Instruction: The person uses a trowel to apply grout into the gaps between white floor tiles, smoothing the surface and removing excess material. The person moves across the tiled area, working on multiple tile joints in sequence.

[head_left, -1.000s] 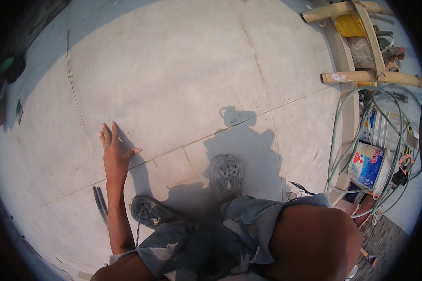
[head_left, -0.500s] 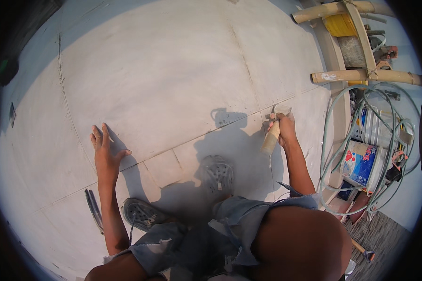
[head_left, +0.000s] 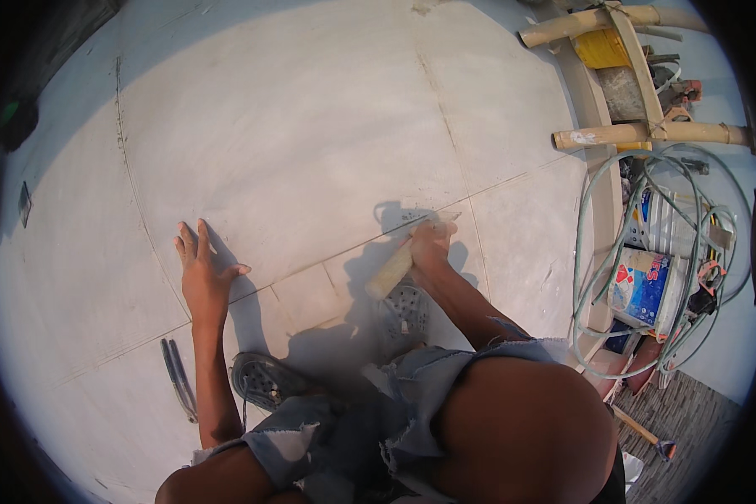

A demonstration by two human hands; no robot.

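Note:
My right hand (head_left: 433, 242) is closed round a hand tool (head_left: 390, 272). The tool has a thick, pale cylindrical body that points toward me and a flat, pale end by my fingers. That flat end lies close to a joint between the large pale floor tiles (head_left: 294, 151); whether it touches, I cannot tell. On the left, my left hand (head_left: 206, 281) has its fingers spread over the tiles and holds nothing. Small cut tile pieces (head_left: 304, 296) sit along the joint between my hands.
A dark-handled, pliers-like tool (head_left: 178, 380) lies left of my left forearm. My clogs (head_left: 265, 380) stand close below the joint. To the right are a coiled hose (head_left: 581, 252), paint buckets (head_left: 643, 287) and a bamboo ladder-like frame (head_left: 601, 136). A wooden-handled tool (head_left: 638, 427) lies lower right.
My right hand has swept left and slightly toward me along the joint with the tool. My left hand stays spread in about the same place; the view has shifted slightly.

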